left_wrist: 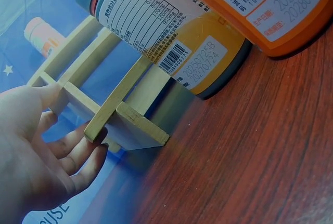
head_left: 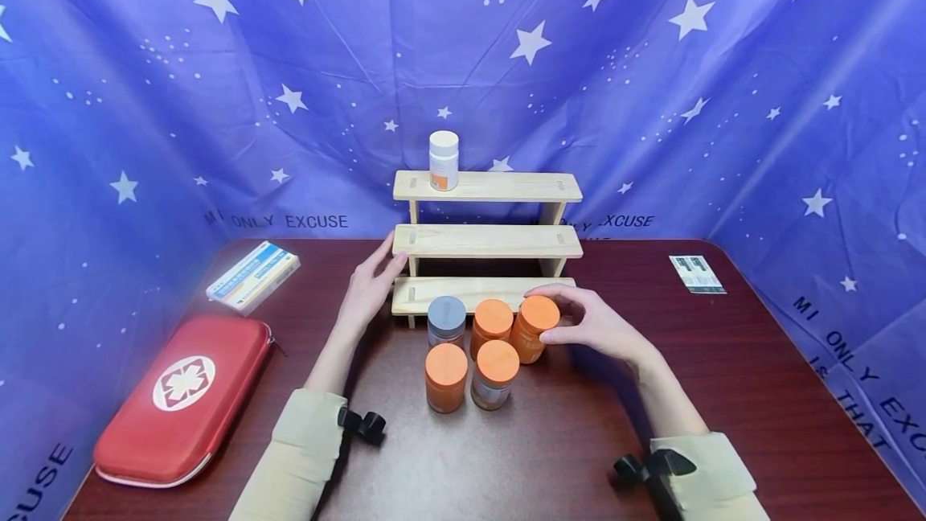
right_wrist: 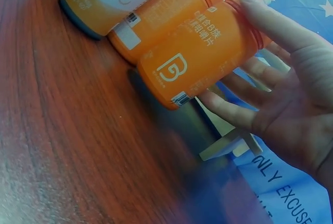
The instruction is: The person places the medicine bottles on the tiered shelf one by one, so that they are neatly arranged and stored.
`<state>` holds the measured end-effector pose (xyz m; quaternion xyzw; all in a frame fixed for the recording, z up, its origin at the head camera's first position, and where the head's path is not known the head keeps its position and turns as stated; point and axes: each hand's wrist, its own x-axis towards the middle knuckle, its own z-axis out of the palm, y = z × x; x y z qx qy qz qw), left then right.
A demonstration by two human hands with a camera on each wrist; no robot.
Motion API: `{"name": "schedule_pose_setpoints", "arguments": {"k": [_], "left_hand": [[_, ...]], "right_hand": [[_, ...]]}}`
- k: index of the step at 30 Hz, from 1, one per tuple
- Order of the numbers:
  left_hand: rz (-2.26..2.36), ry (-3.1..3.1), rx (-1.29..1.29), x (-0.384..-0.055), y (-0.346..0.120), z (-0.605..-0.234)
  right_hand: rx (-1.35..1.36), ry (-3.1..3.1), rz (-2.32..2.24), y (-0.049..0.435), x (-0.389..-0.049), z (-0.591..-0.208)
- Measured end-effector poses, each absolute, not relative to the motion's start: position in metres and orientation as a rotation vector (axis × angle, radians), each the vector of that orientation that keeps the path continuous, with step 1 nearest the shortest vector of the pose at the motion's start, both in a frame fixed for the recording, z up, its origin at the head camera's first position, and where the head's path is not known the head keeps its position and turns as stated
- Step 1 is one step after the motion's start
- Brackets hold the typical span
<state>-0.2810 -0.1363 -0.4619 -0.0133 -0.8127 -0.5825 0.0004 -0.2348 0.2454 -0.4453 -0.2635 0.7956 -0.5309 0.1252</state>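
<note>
My right hand grips an orange bottle by its cap and upper side, thumb in front and fingers behind. In the right wrist view that bottle bears a white "B"; I cannot tell whether its base touches the table. My left hand holds the left end of a three-tier wooden shelf. Left of the gripped bottle stand another orange bottle and a grey-capped bottle. In front of them are an orange bottle and an orange-capped bottle with a pale label.
A white bottle stands on the top tier, left of its middle. On the table's left lie a red zipped case with a white cross emblem and a blue-and-white box. A blister pack lies at the back right. A starry blue cloth hangs behind.
</note>
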Motion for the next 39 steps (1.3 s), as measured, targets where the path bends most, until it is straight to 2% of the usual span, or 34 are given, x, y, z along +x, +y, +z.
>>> {"name": "schedule_pose_setpoints", "arguments": {"k": [21,29,39], "left_hand": [[-1.818,-2.550,-0.027,-0.281,-0.136,-0.461],[-1.825,-2.557,-0.034,-0.280,-0.136,-0.461],[-1.833,-2.556,-0.037,-0.280,-0.135,-0.460]], "right_hand": [[-0.717,2.436,-1.737,0.240,-0.232,-0.416],[-0.726,2.510,-1.750,0.233,-0.244,-0.393],[-0.680,2.484,-1.839,0.220,-0.275,-0.350]]}}
